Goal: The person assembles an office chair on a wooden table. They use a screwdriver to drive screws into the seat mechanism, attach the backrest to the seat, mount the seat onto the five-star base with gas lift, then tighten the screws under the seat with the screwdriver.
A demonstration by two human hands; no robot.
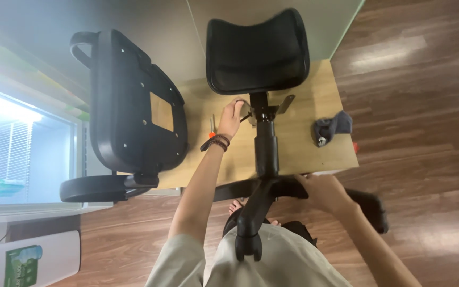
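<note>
My left hand (231,118) up at metal mechanism plate (265,110) under black chair backrest (257,50), fingers touching plate edge. My right hand (322,191) wrapped over one leg of black star base (261,202). Gas column (266,149) lies along wooden counter (314,149). Seat pan with armrests (131,114) rests tilted at left. Screwdriver (213,127) beside wrist; dark cloth (333,127) at right.

dark cloth (333,127) on wooden table (304,154) | white box (32,260) on floor | window (17,154) at left
</note>
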